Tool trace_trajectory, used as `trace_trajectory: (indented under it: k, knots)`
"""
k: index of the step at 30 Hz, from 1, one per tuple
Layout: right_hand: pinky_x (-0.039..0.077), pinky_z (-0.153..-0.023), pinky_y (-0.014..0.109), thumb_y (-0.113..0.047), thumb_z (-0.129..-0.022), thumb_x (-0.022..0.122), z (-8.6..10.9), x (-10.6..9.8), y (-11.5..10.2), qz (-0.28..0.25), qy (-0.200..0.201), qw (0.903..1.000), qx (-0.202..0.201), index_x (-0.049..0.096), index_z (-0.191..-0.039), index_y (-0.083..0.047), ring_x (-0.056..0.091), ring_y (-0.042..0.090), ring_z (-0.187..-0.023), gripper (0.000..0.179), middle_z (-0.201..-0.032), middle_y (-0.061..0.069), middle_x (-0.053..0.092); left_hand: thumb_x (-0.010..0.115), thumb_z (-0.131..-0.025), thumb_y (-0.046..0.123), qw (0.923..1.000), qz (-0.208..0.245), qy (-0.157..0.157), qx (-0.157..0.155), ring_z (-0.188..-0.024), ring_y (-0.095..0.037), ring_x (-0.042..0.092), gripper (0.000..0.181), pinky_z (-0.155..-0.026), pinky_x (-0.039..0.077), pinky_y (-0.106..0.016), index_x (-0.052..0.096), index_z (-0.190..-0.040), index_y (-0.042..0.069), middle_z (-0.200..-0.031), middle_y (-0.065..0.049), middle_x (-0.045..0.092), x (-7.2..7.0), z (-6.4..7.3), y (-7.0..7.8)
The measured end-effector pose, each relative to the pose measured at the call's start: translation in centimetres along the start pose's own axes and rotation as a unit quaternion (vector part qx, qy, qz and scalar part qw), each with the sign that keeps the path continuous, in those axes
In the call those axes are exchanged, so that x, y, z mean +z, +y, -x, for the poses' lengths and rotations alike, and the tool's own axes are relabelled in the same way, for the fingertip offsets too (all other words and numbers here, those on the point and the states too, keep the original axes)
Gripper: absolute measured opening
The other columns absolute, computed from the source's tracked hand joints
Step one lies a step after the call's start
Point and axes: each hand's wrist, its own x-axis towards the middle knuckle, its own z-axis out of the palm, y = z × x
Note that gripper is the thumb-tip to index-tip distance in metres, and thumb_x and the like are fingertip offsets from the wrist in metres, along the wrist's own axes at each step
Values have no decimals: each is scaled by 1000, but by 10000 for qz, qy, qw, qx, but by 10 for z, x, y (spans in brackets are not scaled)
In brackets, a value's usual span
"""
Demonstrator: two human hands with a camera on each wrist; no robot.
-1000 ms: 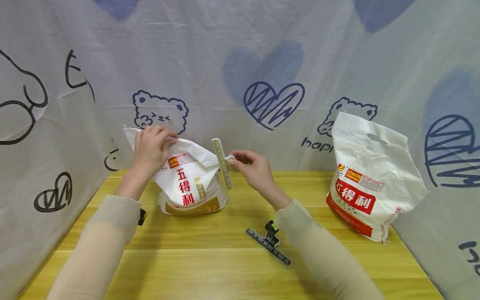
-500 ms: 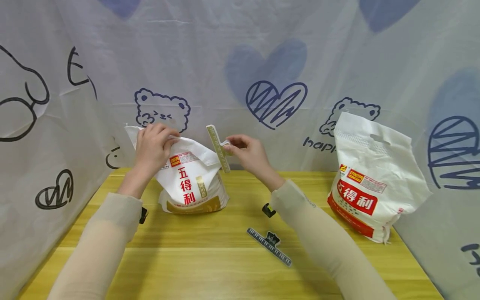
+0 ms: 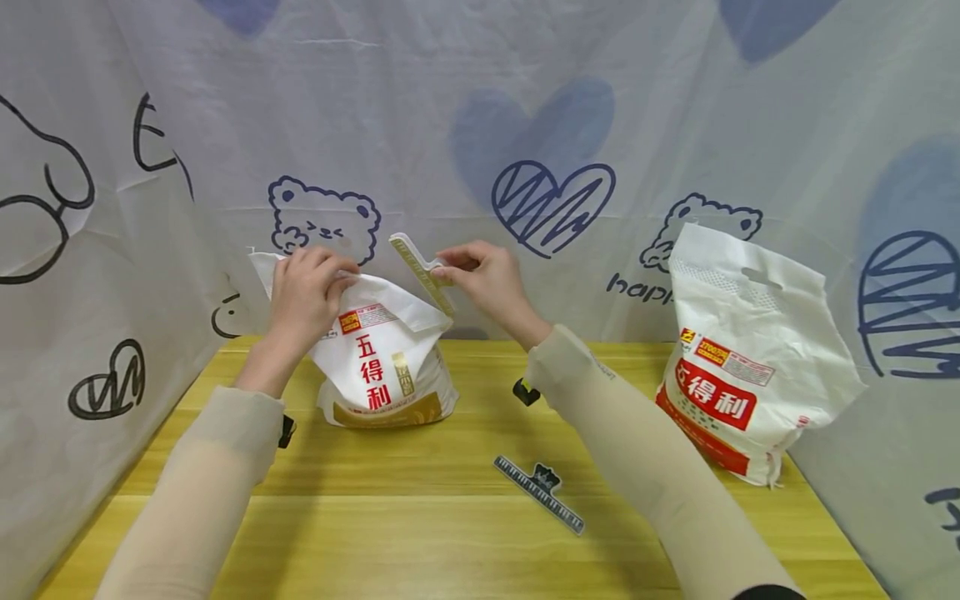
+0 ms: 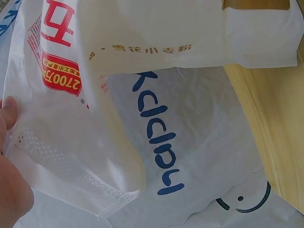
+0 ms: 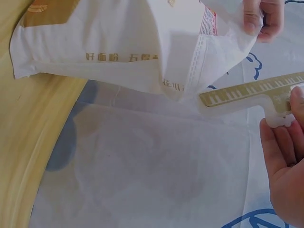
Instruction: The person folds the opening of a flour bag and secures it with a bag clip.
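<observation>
A white flour bag (image 3: 390,379) with red characters and a gold band stands at the back left of the table. My left hand (image 3: 306,287) grips its folded top, and in the left wrist view the thumb (image 4: 8,111) presses on the plastic. Between thumb and fingers my right hand (image 3: 487,283) pinches the tab of a long gold-and-white bag clip (image 3: 418,271). The clip slants beside the bag's upper right corner. In the right wrist view its end (image 5: 209,99) lies close to the bag's edge; whether they touch I cannot tell.
A black bag clip (image 3: 540,493) lies on the wooden table (image 3: 375,525), in front of the right forearm. At the right, a second flour bag (image 3: 716,392) with a red label leans, its handle slot up. A printed cloth (image 3: 435,150) hangs behind and along the sides.
My right hand has moved up and left with the gold clip, which now tilts more and is nearer the bag's top. The left hand keeps its grip on the bag.
</observation>
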Motion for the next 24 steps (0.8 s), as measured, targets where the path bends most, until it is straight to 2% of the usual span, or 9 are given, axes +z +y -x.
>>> trace_trajectory:
  k: [11, 20, 24]
  knots:
    - [60, -69, 25, -12, -84, 87, -15, 11, -2, 110, -146, 9998, -70, 80, -102, -1, 75, 20, -79, 22, -98, 12, 79, 72, -96, 7, 9999, 76, 112, 24, -111, -36, 55, 9, -100, 37, -56, 74, -104, 7, -108, -13, 69, 1, 0, -1]
    - [59, -68, 24, -14, -84, 87, -17, 17, -4, 357, -384, 9986, -40, 80, -101, -2, 74, 18, -78, 22, -97, 10, 79, 72, -96, 7, 9999, 105, 86, -9, -109, -37, 54, 9, -99, 38, -55, 74, -105, 7, -108, -14, 69, 1, 0, -1]
    - [60, -69, 23, -13, -85, 87, -19, 18, -3, 350, -349, 9987, -84, 80, -101, -2, 74, 18, -79, 21, -98, 10, 79, 72, -96, 6, 9999, 124, 108, -4, -108, -37, 54, 10, -99, 38, -55, 74, -105, 6, -107, -14, 69, 1, -1, 0]
